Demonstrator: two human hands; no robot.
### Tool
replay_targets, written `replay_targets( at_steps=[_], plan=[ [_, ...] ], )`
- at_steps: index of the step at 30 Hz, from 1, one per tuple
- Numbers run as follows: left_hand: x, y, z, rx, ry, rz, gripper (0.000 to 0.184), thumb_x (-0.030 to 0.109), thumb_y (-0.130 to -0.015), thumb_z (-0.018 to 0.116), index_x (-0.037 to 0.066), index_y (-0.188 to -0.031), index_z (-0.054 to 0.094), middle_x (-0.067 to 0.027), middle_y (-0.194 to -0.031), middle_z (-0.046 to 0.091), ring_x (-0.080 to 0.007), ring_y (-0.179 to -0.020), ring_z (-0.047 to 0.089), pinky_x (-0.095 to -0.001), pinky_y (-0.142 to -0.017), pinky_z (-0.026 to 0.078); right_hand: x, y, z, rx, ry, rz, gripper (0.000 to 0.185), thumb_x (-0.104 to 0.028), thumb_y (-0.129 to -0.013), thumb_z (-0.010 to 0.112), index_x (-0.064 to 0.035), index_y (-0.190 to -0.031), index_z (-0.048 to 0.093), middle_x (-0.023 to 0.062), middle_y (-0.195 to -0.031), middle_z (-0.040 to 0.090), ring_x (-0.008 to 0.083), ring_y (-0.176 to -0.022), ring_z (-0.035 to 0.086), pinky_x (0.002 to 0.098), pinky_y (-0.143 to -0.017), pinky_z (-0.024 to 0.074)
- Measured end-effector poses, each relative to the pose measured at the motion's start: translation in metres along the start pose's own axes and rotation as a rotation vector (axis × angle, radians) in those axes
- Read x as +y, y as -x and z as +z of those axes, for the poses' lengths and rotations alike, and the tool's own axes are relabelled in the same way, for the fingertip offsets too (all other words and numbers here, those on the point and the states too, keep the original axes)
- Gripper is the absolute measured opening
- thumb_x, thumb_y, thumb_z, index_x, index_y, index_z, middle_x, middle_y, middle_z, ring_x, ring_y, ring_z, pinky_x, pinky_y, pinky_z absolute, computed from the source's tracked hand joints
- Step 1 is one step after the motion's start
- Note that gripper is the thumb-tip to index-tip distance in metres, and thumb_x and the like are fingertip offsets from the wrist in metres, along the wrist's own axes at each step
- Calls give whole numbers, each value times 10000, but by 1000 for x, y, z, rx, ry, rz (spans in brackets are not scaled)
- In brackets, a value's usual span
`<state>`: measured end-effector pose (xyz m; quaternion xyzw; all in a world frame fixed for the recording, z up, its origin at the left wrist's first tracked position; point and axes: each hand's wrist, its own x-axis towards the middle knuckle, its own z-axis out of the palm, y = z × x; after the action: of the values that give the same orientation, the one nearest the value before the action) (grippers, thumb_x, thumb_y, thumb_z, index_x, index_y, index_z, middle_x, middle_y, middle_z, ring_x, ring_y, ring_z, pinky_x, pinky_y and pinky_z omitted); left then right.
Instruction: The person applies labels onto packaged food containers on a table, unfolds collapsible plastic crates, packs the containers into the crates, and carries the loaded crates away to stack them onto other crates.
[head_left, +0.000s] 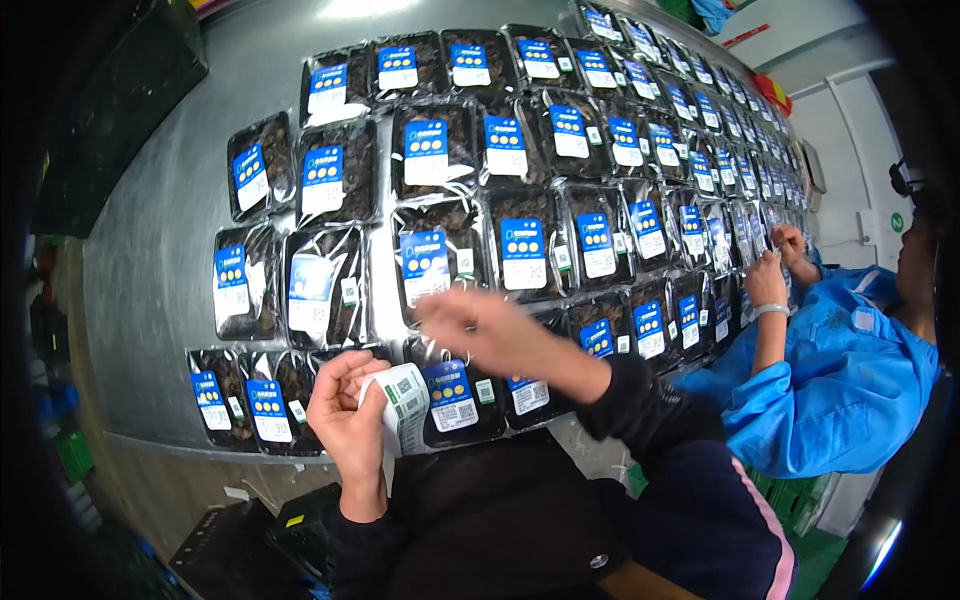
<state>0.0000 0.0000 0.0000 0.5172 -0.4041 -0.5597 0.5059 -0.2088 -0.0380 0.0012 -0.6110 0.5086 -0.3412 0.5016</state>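
My left hand [350,412] is closed around a strip of white sticker labels [407,392], printed with green marks and square codes, at the front edge of the table. My right hand [487,333] reaches over a wrapped black tray [428,262] with a blue and white label. Motion blurs its fingers, so whether they pinch anything is unclear. Just right of the label strip lies another wrapped tray [450,390], with a small code sticker beside its blue label. Dark pieces of food show through the film on these trays; my hands partly cover the trays around them.
Rows of similar wrapped trays [522,240] cover the metal table [150,300], many with small code stickers. At the right, a co-worker in a blue smock [830,375] has both hands over the trays. Dark crates [235,535] stand below the table's front edge.
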Motion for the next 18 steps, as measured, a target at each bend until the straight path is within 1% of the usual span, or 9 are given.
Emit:
replay_targets(
  at_steps=[1, 3, 5, 9, 12, 15, 16, 17, 18],
  plan=[
    [-5, -5, 0, 5, 0, 18, 259, -87, -808, 628, -36, -1059, 588, -109, -916, 674, -121, -827, 643, -241, -788, 509, -1, 5, 11, -77, -154, 33, 331, -232, -838, 697, -49, -1110, 648, 127, -925, 657, 201, -791, 653, 288, -713, 507],
    [5, 2, 11, 40, -36, -1, 191, -78, -797, 663, -22, -967, 597, -37, -832, 645, -50, -728, 589, -179, -677, 462, -22, 25, 15, -59, -134, -2, 283, -202, -838, 694, -30, -1060, 663, 100, -878, 645, 170, -746, 645, 267, -663, 494],
    [6, -5, 17, 45, -47, -23, 149, -77, -792, 666, -14, -909, 599, 0, -782, 616, -19, -671, 543, -156, -613, 419, -33, 24, 11, -16, -176, 86, 259, -123, -816, 708, -12, -1044, 657, 89, -893, 640, 152, -794, 634, 264, -679, 493],
    [1, -26, 30, 29, -101, -26, 118, -82, -786, 655, 3, -833, 587, 31, -720, 583, 11, -620, 473, -142, -563, 364, -24, 11, 1, 149, 31, -115, 220, -155, -801, 696, -50, -988, 653, 74, -938, 640, 240, -818, 641, 306, -685, 504],
    [-2, -31, 37, 24, -148, -48, 137, -45, -774, 697, 13, -804, 576, 54, -692, 547, 17, -597, 430, -140, -544, 334, -17, 3, -14, 140, -2, -124, 194, -133, -803, 686, -56, -977, 648, 74, -946, 642, 242, -861, 644, 312, -729, 509],
    [-5, -37, 37, -9, -189, -49, 163, -10, -761, 725, 18, -792, 567, 61, -688, 535, 11, -596, 423, -148, -555, 337, -1, -22, -57, 277, 92, -249, 133, -108, -801, 668, -75, -921, 620, 72, -969, 643, 258, -950, 632, 347, -807, 507],
    [-2, -37, 40, 7, -186, -61, 162, -9, -762, 723, 20, -790, 566, 62, -683, 528, 9, -601, 424, -149, -559, 336, 9, -39, -90, 403, 305, -364, 108, -120, -810, 644, -75, -897, 597, 82, -994, 636, 276, -994, 615, 339, -831, 500],
    [-1, -36, 42, 23, -181, -73, 162, -8, -764, 722, 22, -788, 565, 64, -678, 522, 7, -605, 425, -151, -564, 336, 18, -50, -127, 351, 465, -132, 102, -60, -781, 615, -49, -873, 570, 144, -1100, 589, 327, -1079, 547, 410, -944, 424],
    [-6, -38, 41, -3, -188, -59, 156, -7, -776, 709, 21, -801, 558, 39, -728, 541, 1, -637, 441, -155, -588, 348, 31, -64, -162, 340, 750, -212, 121, -82, -765, 599, -47, -877, 568, 148, -1151, 564, 337, -1134, 509, 431, -966, 404]
  ],
)
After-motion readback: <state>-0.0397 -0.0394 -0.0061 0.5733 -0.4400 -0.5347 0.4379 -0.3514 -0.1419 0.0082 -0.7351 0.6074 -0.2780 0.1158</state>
